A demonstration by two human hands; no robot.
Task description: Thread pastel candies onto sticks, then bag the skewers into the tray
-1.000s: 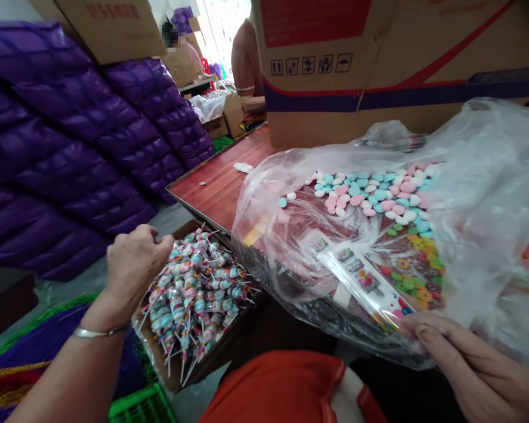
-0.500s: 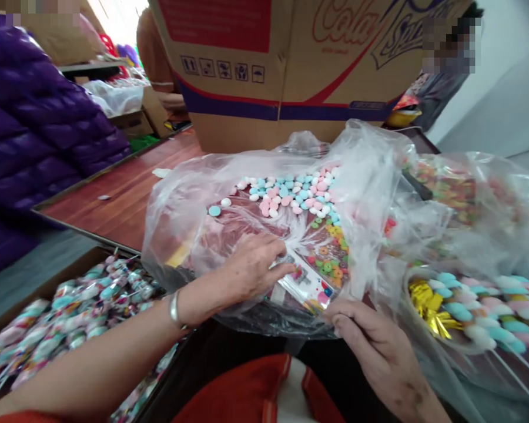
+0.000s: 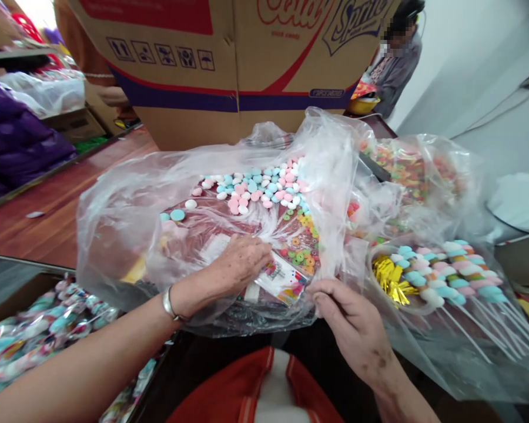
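A small clear plastic bag with a colourful print (image 3: pixel 287 283) lies on the large clear plastic sheeting (image 3: pixel 110 194). My left hand (image 3: pixel 242 261), wearing a silver bangle, is closed over the bag's left end, fingertips pressed to it. With thumb and forefinger my right hand (image 3: pixel 350 317) pinches at the bag's lower right corner. Behind my hands, pink, blue and white candies (image 3: pixel 251 191) are spread on the plastic. Green, yellow and orange ring candies (image 3: pixel 306 252) lie just beyond the bag. What sits inside the bag is too small to tell.
Marshmallow sticks (image 3: pixel 449 273) lie at right beside gold twist ties (image 3: pixel 392 282). A box at lower left holds wrapped candy sticks (image 3: pixel 39 335). A big cardboard carton (image 3: pixel 194 106) blocks the back. Bagged ring candies (image 3: pixel 414 170) stand at back right. Two people are beyond the table.
The view has swung to the right, so the table and carton sit further left. Both hands stay at the printed bag, the left fingers now bunched closer over its end.
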